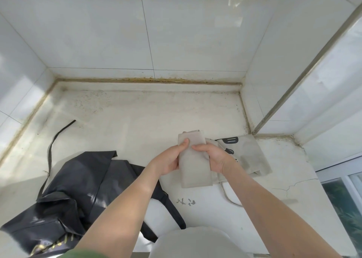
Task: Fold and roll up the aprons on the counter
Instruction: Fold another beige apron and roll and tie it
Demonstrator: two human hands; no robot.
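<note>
**Aprons at the folding stage: one in hand, one waiting**

Beige apron, folded into a narrow band, lies near the right end of the counter, raised slightly at its far end between my two hands. My left hand grips the band's left edge, thumb on top. My right hand grips the right edge, fingers curled over the cloth. Behind my right hand a wider beige panel with black print lies flat on the counter. It appears to belong to the same apron, though the join is hidden by my hand. A pale cord loops out beneath it toward me.

Progress, as I judge it: folding of the beige apron is partly done, since one section is narrowed and the printed part is not. No rolling has begun. The black apron, at the left of the counter and well apart from the beige one, lies crumpled and unfolded, one black strap trailing away from it.

Count: two aprons (one beige, one black), none rolled, and two hands, both holding the beige one.
</note>
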